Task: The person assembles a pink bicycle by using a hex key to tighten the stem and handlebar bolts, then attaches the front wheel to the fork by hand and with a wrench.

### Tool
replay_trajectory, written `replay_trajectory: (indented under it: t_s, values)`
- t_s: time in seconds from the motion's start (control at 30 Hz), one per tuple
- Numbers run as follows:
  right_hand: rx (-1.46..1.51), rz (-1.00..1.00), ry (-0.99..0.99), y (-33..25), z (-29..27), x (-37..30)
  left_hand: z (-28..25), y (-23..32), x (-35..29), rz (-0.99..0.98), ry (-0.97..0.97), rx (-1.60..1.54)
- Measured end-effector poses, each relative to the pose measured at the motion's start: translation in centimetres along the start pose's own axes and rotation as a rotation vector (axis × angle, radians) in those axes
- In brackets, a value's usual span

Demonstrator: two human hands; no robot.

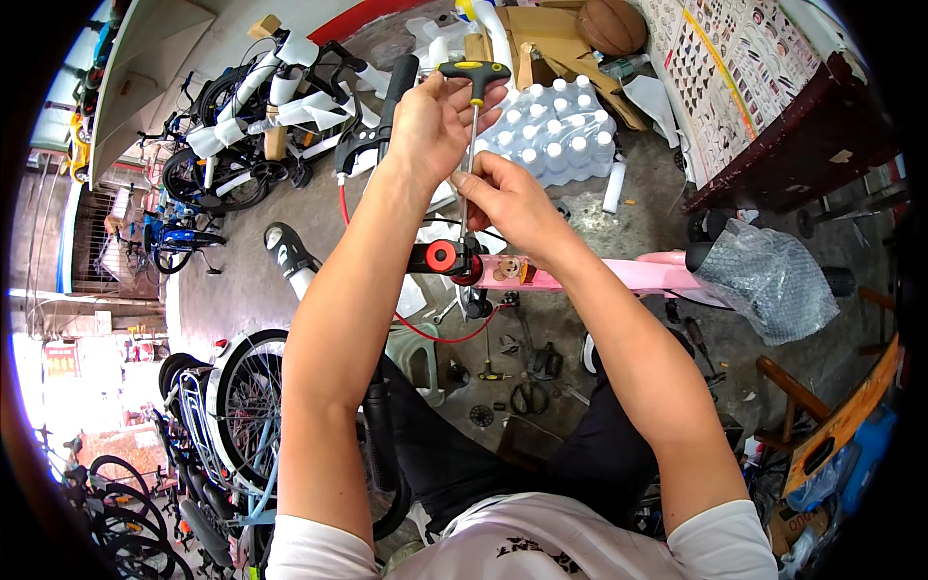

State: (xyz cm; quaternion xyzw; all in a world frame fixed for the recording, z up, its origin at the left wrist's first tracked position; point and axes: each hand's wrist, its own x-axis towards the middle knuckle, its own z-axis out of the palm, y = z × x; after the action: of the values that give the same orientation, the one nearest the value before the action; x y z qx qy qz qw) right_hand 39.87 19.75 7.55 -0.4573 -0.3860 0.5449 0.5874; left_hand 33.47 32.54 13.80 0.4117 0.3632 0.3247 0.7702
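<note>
Running between right-hand fingers (495, 172): T-handle wrench (478, 83)

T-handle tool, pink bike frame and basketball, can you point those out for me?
T-handle tool (478, 74): head view, on its black-and-yellow handle.
Pink bike frame (650, 276): head view, on its long tube.
Basketball (612, 26): head view, on the middle of its brown surface.

I see strong daylight coming in from the left, where the doorway (68, 338) is so bright it goes white. The floor (217, 302) looks duller farther in. The plastic wrap (768, 280) has little shiny spots. The left hand (430, 130) and right hand (512, 208) look clear to me. Straight lines bend near the black edge.
</note>
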Motion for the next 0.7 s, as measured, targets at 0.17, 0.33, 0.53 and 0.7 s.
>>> replay_trajectory:
  t_s: [0.17,0.33,0.53,0.7]
  values:
    - [0.071,0.087,0.002,0.1,0.0,0.3,1.6,0.4,-1.7,0.474,0.279,2.0]
    - [0.11,0.026,0.06,0.6,0.8,0.5,2.6,2.2,-2.3,0.909,0.468,1.944]
    - [0.062,-0.039,0.121,1.0,1.3,0.4,1.2,0.8,-1.2,0.746,0.346,2.092]
    - [0.005,-0.065,0.141,1.4,1.2,0.8,1.3,0.5,-0.8,0.755,0.446,1.986]
